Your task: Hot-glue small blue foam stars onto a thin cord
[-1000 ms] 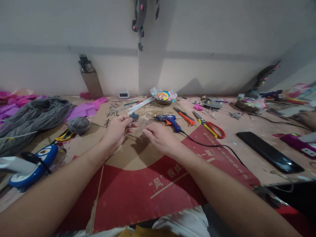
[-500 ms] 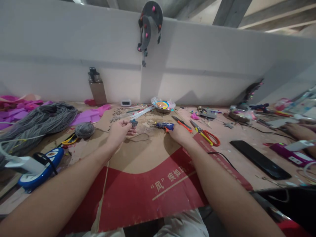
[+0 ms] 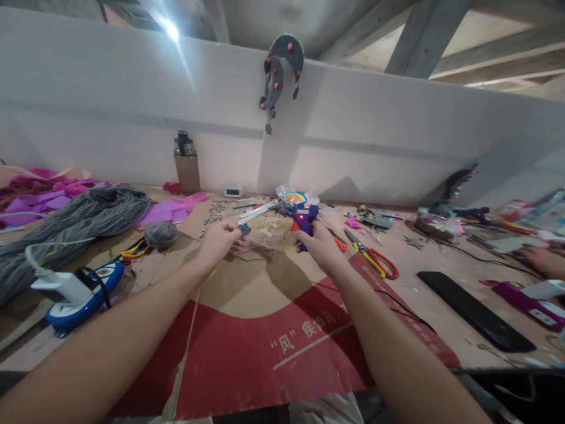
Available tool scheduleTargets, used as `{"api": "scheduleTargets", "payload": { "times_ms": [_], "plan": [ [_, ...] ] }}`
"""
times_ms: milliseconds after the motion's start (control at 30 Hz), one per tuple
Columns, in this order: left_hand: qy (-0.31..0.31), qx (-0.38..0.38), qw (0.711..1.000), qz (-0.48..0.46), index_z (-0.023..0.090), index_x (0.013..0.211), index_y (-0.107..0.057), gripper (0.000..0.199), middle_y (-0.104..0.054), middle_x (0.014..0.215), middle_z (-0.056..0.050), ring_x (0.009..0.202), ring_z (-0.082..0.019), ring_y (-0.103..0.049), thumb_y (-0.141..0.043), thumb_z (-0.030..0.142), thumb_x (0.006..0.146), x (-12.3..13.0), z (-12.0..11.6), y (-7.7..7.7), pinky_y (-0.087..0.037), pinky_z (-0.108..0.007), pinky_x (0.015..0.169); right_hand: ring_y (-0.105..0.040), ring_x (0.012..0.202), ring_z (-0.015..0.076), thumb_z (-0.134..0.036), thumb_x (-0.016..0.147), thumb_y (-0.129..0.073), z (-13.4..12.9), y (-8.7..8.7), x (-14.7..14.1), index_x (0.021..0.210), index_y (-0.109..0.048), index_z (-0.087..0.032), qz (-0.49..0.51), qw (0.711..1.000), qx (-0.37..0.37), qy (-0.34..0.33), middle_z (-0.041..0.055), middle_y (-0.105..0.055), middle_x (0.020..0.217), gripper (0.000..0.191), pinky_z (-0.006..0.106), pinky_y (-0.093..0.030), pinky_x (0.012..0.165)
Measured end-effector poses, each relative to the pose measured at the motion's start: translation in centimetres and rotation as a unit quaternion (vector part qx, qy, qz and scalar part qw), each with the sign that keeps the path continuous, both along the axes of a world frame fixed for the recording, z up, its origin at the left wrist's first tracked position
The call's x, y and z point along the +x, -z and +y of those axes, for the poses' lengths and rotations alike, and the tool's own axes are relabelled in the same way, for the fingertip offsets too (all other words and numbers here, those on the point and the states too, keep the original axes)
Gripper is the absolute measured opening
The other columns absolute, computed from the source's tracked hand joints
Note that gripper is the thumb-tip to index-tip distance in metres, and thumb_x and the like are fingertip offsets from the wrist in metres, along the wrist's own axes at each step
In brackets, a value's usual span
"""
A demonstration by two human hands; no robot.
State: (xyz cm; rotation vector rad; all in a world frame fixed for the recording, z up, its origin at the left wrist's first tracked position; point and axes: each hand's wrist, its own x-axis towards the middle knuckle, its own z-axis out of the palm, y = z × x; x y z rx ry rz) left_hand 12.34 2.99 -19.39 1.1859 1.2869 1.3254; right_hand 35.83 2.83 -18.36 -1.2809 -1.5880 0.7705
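My left hand pinches a small grey star above the cardboard, with a grey strand of yarn hanging near the fingers. My right hand is wrapped round the handle of a blue glue gun with an orange trigger and a small red light. The gun is upright, its nozzle towards the left, a little right of the star and apart from it. Below both hands lies a red and brown cardboard sheet. Scissors with red and yellow handles rest right of my right hand.
Grey yarn, a yarn ball and a blue power strip lie left. A black phone-like slab, a purple power strip and a person's hand are right. A moon decoration hangs on the wall.
My right hand has lifted the glue gun from the cardboard and holds it upright. My left hand still holds the star. The view has tilted up and shifted slightly left.
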Motion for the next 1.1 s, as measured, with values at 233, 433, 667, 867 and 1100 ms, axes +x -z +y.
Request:
{"api": "scheduleTargets", "payload": {
  "times_ms": [233, 433, 667, 867, 1100],
  "plan": [
    [0.017, 0.003, 1.000, 0.026, 0.015, 0.059, -0.058, 0.007, -0.065, 0.055, -0.006, 0.049, -0.017, -0.064, -0.064, 0.018, 0.062, -0.3, 0.0, 0.0, -0.053, -0.026, 0.049, -0.057, 0.066, 0.0165, -0.025, 0.081, -0.048, -3.4, -1.4, -2.6, 0.105, -0.051, -0.017, -0.137, 0.984, 0.101, -0.059, 0.0045, -0.062, 0.081, 0.026, 0.029, -0.045, 0.062],
    [0.011, 0.004, 1.000, 0.017, 0.015, 0.062, -0.056, 0.011, -0.065, 0.055, -0.005, 0.048, -0.017, -0.064, -0.066, 0.019, 0.062, 0.2, -0.5, -0.3, -0.053, -0.027, 0.048, -0.058, 0.083, 0.0216, -0.025, 0.085, -0.046, -3.6, -1.2, -2.6, 0.109, -0.049, -0.017, -0.194, 0.970, 0.131, -0.068, 0.0102, -0.064, 0.097, 0.025, 0.033, -0.044, 0.075],
    [0.019, 0.004, 0.999, 0.031, 0.014, 0.063, -0.056, 0.006, -0.065, 0.055, -0.006, 0.050, -0.018, -0.065, -0.062, 0.015, 0.063, 0.7, -1.0, -0.9, -0.055, -0.029, 0.051, -0.058, 0.084, 0.0230, -0.023, 0.086, -0.045, -3.8, -1.3, -2.8, 0.105, -0.048, -0.016, -0.226, 0.965, 0.107, -0.076, 0.0124, -0.064, 0.097, 0.020, 0.034, -0.044, 0.074],
    [0.022, 0.007, 0.999, 0.036, 0.014, 0.064, -0.058, 0.006, -0.065, 0.055, -0.005, 0.050, -0.018, -0.065, -0.063, 0.014, 0.063, 0.8, -1.0, -0.9, -0.055, -0.029, 0.051, -0.058, 0.086, 0.0239, -0.024, 0.086, -0.045, -3.7, -1.3, -2.8, 0.106, -0.048, -0.016, -0.241, 0.963, 0.094, -0.071, 0.0130, -0.064, 0.099, 0.021, 0.034, -0.043, 0.073],
    [0.025, 0.013, 0.998, 0.047, 0.014, 0.064, -0.059, 0.007, -0.067, 0.060, -0.007, 0.051, -0.018, -0.065, -0.065, 0.018, 0.063, 0.6, -0.8, -0.7, -0.055, -0.030, 0.051, -0.059, 0.089, 0.0258, -0.025, 0.087, -0.045, -3.8, -1.3, -2.8, 0.107, -0.048, -0.017, -0.249, 0.962, 0.092, -0.067, 0.0139, -0.063, 0.098, 0.022, 0.037, -0.043, 0.075]
  ]
}}
